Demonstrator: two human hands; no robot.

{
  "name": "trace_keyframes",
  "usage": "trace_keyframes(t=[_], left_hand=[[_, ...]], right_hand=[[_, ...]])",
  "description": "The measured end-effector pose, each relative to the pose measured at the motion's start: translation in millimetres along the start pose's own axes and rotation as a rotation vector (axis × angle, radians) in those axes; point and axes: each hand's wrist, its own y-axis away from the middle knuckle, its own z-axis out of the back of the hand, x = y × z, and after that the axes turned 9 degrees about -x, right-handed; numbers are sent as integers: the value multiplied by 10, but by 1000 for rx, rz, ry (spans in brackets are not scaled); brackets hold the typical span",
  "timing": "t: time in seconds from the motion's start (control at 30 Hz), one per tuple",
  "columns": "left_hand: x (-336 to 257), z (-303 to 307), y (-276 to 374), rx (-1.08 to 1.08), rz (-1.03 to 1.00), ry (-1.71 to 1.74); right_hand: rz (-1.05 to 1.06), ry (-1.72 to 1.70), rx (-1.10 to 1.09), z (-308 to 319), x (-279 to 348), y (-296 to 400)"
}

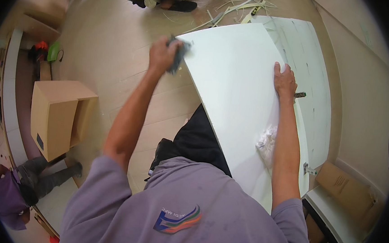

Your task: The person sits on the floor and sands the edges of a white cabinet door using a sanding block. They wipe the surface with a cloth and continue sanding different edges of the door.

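Observation:
A white panel [231, 73] lies slanted in front of me, over a larger pale sheet [309, 72] with dark marks. My left hand [163, 55] grips a dark grey cloth [178, 55], slightly blurred, at the panel's upper left corner. My right hand [285, 79] rests on the panel's right edge with its fingers bent over the surface; whether it grips the edge I cannot tell. Just beside that hand a metal hinge [300, 94] sticks out, and another hinge [309, 169] is lower down. A crumpled white plastic bag or wrap [267, 143] lies by my right forearm.
Thin offcut strips [234, 9] and a utility knife [255, 10] lie beyond the panel. A person's foot [184, 6] is near them. At left stands an open brown box [58, 115], with another person [13, 190] below it. A cardboard box [343, 189] sits at lower right.

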Motion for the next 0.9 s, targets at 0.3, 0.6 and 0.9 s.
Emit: trace_keyframes(t=[0.3,0.6,0.9], left_hand=[[-11,-2,-158,34,116,141],[-244,47,864,194,62,198],[-26,-22,27,-5,88,101]], right_hand=[[36,-20,8,-44,-118,-20],[36,-20,-6,-71,-152,-4],[4,24,25,7,-27,10]])
